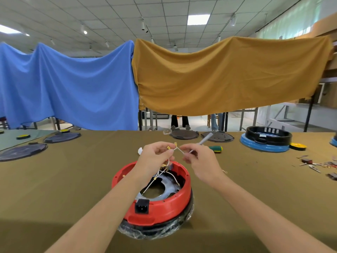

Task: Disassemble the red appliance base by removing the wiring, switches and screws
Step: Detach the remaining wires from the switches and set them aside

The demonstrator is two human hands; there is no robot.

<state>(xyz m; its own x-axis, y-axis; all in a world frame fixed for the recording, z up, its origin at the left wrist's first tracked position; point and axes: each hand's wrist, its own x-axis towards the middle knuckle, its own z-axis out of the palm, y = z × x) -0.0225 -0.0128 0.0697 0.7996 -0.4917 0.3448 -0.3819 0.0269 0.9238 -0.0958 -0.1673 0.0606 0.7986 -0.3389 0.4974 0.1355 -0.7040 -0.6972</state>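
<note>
The red appliance base (164,207) lies upside down on the olive table, with a black power socket (141,205) in its near wall and white wires (160,174) running out of its metal inside. Above it, my left hand (155,157) pinches brass wire terminals (168,148). My right hand (198,159) pinches a white wire with a grey sleeve (206,139) that sticks up and to the right. The two wires cross between my hands.
A green-handled screwdriver (216,148) lies behind my right hand. Dark round lids (183,134) sit along the table's far edge and at left (21,151). A blue and black base (266,141) stands far right, near loose small parts (317,164).
</note>
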